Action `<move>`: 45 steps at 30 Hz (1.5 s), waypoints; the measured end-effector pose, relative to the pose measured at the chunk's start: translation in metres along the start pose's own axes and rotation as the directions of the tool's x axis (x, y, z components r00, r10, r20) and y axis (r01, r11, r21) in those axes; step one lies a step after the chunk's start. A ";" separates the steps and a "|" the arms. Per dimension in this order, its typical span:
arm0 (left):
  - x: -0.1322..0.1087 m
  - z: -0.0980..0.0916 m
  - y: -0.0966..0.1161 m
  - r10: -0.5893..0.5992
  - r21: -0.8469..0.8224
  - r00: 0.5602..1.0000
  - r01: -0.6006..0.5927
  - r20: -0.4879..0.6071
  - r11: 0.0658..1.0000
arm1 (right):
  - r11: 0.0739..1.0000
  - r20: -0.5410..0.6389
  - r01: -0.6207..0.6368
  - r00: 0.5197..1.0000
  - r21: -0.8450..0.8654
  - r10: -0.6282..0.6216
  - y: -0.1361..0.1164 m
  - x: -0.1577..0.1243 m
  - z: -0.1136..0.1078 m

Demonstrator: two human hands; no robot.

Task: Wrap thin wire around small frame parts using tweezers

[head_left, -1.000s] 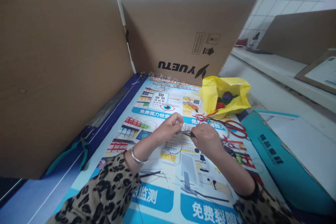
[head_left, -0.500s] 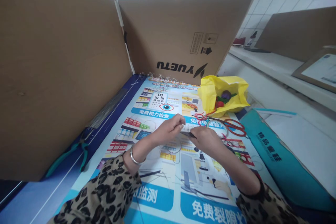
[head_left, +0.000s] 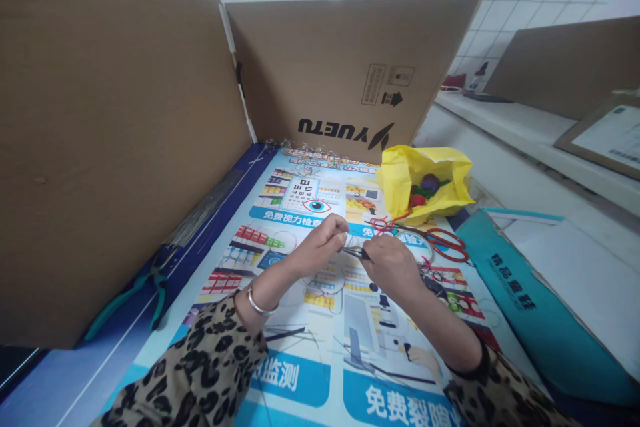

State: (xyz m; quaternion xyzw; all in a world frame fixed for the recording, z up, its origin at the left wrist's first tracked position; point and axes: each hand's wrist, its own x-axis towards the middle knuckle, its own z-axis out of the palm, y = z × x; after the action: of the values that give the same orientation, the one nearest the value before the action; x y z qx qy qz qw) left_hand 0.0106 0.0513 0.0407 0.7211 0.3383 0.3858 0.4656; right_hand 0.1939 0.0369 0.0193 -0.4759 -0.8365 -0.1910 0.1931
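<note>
My left hand point(head_left: 320, 245) is closed in a pinch on a thin wire loop point(head_left: 351, 241) held just above a printed poster point(head_left: 320, 347). A few centimetres to its right, my right hand point(head_left: 393, 263) is closed round small dark pliers point(head_left: 356, 253) whose tip points left at the pinched wire. Loose thin wire point(head_left: 330, 290) curls on the poster under both hands. Both forearms wear leopard-print sleeves, and a silver bangle sits on the left wrist.
Cardboard panels point(head_left: 345, 67) wall in the left and back. A yellow bag point(head_left: 425, 181) with red, green and purple pieces lies at back right, red-handled scissors point(head_left: 447, 245) and red cord point(head_left: 383, 222) beside it. Teal-handled pliers point(head_left: 145, 290) lie at left; a teal folder point(head_left: 520, 300) at right.
The two hands have stayed together over the same spot, with only small shifts of the fingers and the pliers' tip. The view has drifted slightly.
</note>
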 end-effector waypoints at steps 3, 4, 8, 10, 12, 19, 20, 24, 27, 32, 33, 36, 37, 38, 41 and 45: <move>0.000 0.000 0.000 0.003 -0.015 1.000 -0.003 0.018 1.000 | 1.000 0.040 -0.004 0.999 0.018 0.004 0.000 0.000 -0.001; 0.000 0.000 0.000 0.007 -0.016 1.000 -0.006 0.023 1.000 | 1.000 0.065 -0.010 0.998 0.020 0.008 0.000 0.000 -0.001; -0.001 -0.002 0.000 0.025 -0.005 0.998 -0.025 0.053 1.000 | 0.998 0.188 -0.063 0.980 0.018 0.058 0.000 0.001 -0.004; -0.001 -0.003 0.001 0.038 0.026 0.997 -0.040 0.069 0.999 | 0.996 0.258 -0.082 0.963 0.026 0.073 0.000 0.001 -0.007; -0.001 -0.003 0.002 0.055 0.070 0.995 -0.061 0.083 0.996 | 0.995 0.321 -0.088 0.945 0.043 0.070 0.000 0.002 -0.010; 0.000 -0.004 0.001 0.041 0.057 0.994 -0.047 0.101 0.997 | 0.985 0.346 -0.117 0.936 0.127 0.067 0.001 0.004 -0.011; 0.000 -0.005 -0.001 0.018 0.026 0.997 -0.020 0.081 0.999 | 0.976 0.339 -0.137 0.938 0.170 0.073 0.002 0.004 -0.009; 0.003 -0.006 -0.010 -0.051 -0.069 0.999 0.051 0.009 0.996 | 0.826 0.351 -0.349 0.915 0.443 0.199 0.006 0.004 0.003; 0.004 -0.004 -0.014 -0.070 -0.123 0.998 0.070 0.010 0.990 | 0.508 0.384 -0.512 0.858 0.693 0.342 0.003 0.004 0.008; 0.003 0.003 -0.015 -0.104 -0.252 0.991 0.121 0.079 0.960 | 0.100 0.445 -0.513 0.814 0.853 0.374 -0.011 0.006 0.010; 0.003 0.004 -0.014 -0.114 -0.282 0.990 0.134 0.087 0.950 | 0.078 0.447 -0.515 0.801 0.853 0.399 -0.013 0.006 0.010; 0.003 0.008 -0.015 -0.155 -0.354 0.984 0.175 0.085 0.919 | 0.056 0.432 -0.512 0.773 0.857 0.464 -0.015 0.006 0.012; 0.003 0.009 -0.016 -0.175 -0.371 0.982 0.190 0.075 0.909 | 0.057 0.426 -0.512 0.767 0.857 0.480 -0.014 0.005 0.013; 0.003 0.009 -0.017 -0.197 -0.390 0.978 0.207 0.065 0.897 | 0.060 0.420 -0.510 0.764 0.858 0.490 -0.013 0.005 0.013; 0.002 0.011 -0.020 -0.272 -0.469 0.961 0.267 0.057 0.842 | 0.080 0.407 -0.505 0.769 0.859 0.493 -0.011 0.003 0.015; 0.000 0.010 -0.022 -0.340 -0.612 0.927 0.363 0.160 0.703 | 0.070 0.396 -0.486 0.779 0.871 0.487 -0.011 0.002 0.016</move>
State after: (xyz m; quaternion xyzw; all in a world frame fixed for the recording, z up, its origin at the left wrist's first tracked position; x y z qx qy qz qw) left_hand 0.0169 0.0547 0.0171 0.4515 0.3120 0.3679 0.7507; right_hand 0.1811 0.0411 0.0055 -0.5112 -0.5672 0.4224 0.4884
